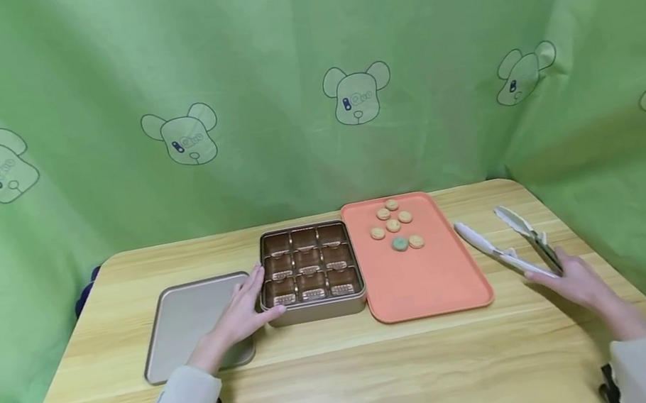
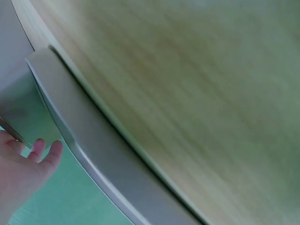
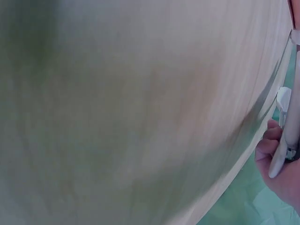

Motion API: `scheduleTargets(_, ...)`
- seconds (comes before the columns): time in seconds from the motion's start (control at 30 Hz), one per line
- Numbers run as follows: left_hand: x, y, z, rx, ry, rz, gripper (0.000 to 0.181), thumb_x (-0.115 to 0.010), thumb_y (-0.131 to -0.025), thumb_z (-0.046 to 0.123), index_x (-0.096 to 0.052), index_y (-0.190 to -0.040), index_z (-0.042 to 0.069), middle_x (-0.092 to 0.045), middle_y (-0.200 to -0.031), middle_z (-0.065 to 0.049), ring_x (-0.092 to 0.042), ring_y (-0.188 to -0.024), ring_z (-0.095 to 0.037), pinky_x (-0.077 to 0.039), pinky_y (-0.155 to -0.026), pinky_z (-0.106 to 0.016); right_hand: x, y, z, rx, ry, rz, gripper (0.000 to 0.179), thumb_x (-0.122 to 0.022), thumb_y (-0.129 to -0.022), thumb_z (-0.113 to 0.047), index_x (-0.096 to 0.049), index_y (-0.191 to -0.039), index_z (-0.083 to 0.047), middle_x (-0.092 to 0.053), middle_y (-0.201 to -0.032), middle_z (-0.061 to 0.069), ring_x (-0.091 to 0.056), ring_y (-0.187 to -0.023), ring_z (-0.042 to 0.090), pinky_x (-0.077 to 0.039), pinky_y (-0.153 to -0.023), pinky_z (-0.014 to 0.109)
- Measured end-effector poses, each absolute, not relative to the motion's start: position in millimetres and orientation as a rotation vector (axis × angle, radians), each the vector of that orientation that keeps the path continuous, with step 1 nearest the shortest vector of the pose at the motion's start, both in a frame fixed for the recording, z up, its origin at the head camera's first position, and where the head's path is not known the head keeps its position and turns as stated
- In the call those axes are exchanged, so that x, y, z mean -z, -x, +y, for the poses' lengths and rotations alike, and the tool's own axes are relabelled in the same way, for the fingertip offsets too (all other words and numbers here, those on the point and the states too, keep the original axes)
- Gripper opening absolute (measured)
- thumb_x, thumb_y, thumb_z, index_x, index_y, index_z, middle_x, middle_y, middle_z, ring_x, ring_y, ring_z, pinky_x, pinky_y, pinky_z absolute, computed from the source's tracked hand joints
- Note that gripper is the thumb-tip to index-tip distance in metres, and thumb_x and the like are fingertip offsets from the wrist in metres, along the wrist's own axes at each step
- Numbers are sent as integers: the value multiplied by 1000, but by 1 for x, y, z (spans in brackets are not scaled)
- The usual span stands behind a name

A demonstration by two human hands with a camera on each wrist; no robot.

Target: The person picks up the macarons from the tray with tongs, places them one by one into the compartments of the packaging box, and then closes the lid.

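A square metal tin (image 1: 318,311) with a clear divided insert (image 1: 307,262) stands mid-table. My left hand (image 1: 243,314) rests at its left side, fingers spread along the edge and thumb across the front corner. In the left wrist view those fingers (image 2: 52,154) are stretched out beside the metal. To the right, my right hand (image 1: 577,283) grips a pair of tongs (image 1: 504,258) near the hinged end, their arms spread apart over the table. The right wrist view shows curled fingers (image 3: 266,147) round the tongs (image 3: 293,115). Several small round cookies (image 1: 393,226) lie on a coral tray (image 1: 426,291).
A flat grey metal lid (image 1: 188,319) lies left of the tin, partly under my left forearm. One cookie (image 1: 400,243) on the tray is green, the others pale yellow. A green curtain (image 1: 289,157) hangs behind the wooden table (image 1: 356,390).
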State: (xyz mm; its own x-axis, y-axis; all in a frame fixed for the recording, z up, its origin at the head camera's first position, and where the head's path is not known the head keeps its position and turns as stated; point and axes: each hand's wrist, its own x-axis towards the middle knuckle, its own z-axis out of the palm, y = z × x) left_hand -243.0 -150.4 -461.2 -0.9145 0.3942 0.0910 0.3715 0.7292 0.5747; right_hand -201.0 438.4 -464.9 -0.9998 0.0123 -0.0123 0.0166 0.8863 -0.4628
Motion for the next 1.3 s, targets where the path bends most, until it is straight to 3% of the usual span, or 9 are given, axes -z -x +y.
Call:
scheduleTargets(0.3, 463, 245, -149, -970, -626, 2879, 96, -62, -79, 51, -12, -145, 1, -9, -152, -15, -11, -132, -50, -10, -105, -63, 460, 201, 435, 722, -60, 3062, 86, -50, -89, -45, -15, -134, 19, -30, -119, 50, -33, -105, 63, -32, -86, 69)
scheduleTargets(0.53, 461, 247, -150, -955, -647, 2880, 95, -63, -80, 49, -12, -145, 0, -8, -152, -16, -10, -133, -47, -8, -106, -61, 460, 199, 436, 795, -19, 3116, 79, -51, -90, -40, -18, -135, 16, -35, -117, 47, -36, -102, 62, -33, -81, 70)
scheduleTargets(0.87, 458, 245, -151, -940, -626, 2865, 95, -63, -80, 48, -11, -145, 1, -7, -152, -14, -10, -131, -51, -10, -104, -63, 452, 199, 431, 832, 97, 3120, 81, -55, -89, -38, -13, -142, 7, -29, -128, 46, -31, -108, 64, -28, -85, 72)
scheduleTargets(1.3, 454, 242, -150, -932, -625, 2831, 94, -62, -81, 49, -11, -145, 1, -5, -152, -13, -7, -131, -52, -9, -105, -63, 447, 195, 414, 728, 241, 3106, 72, -55, -89, -37, -26, -139, 6, -33, -129, 42, -34, -112, 59, -29, -88, 69)
